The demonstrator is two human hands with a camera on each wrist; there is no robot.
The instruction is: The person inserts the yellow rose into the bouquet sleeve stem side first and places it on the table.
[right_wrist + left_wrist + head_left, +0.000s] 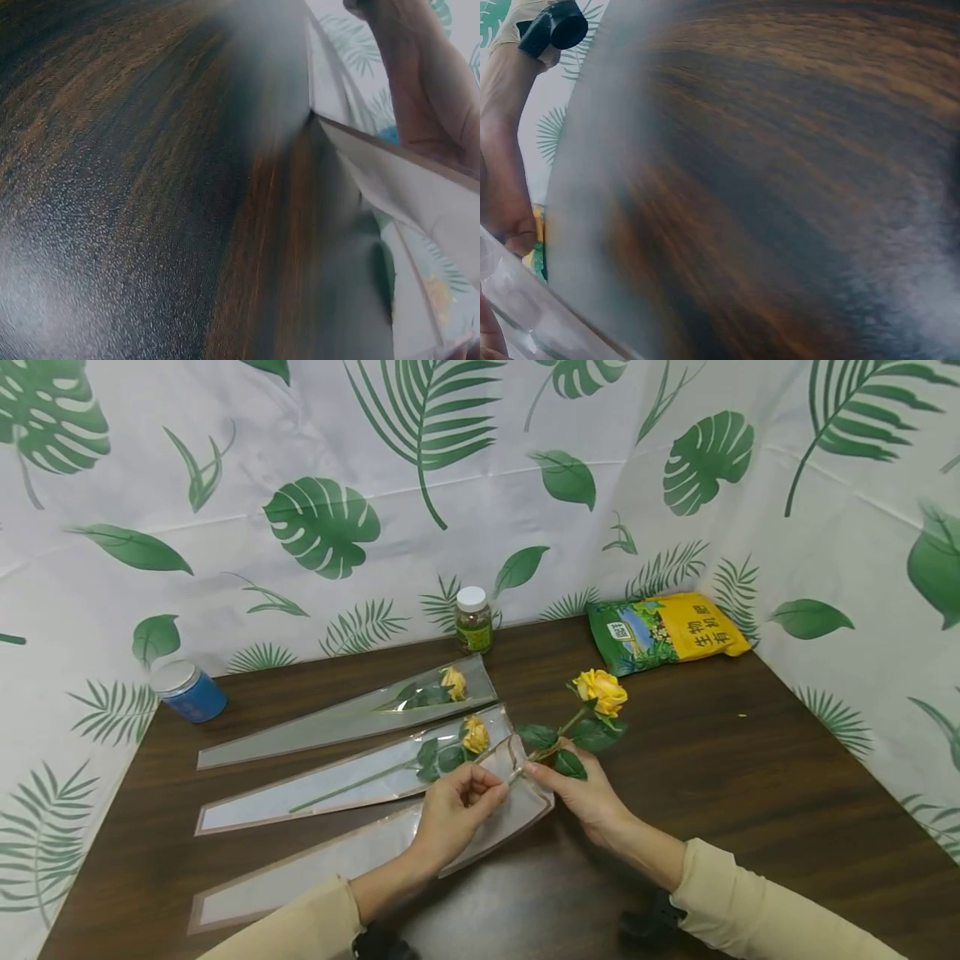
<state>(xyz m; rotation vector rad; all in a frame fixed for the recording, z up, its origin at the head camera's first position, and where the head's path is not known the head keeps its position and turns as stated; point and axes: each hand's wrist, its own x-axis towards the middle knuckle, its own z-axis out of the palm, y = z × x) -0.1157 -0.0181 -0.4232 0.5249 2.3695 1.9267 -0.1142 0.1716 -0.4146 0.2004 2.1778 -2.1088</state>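
A yellow artificial-looking rose with green leaves slants over the open wide end of the nearest clear wrapping sleeve. My right hand pinches its stem below the leaves, at the sleeve's mouth. On the left, my left hand has curled fingers and a thumb at the sleeve's upper layer, which it appears to pinch; the exact contact is hidden. The stem's lower part runs toward the left fingertips. In the right wrist view the sleeve's edge stands lifted off the table.
Two more sleeves lie behind, each with a yellow rose inside: the middle one and the far one. Along the back of the dark wooden table are a blue jar, a white-capped bottle and a yellow-green bag.
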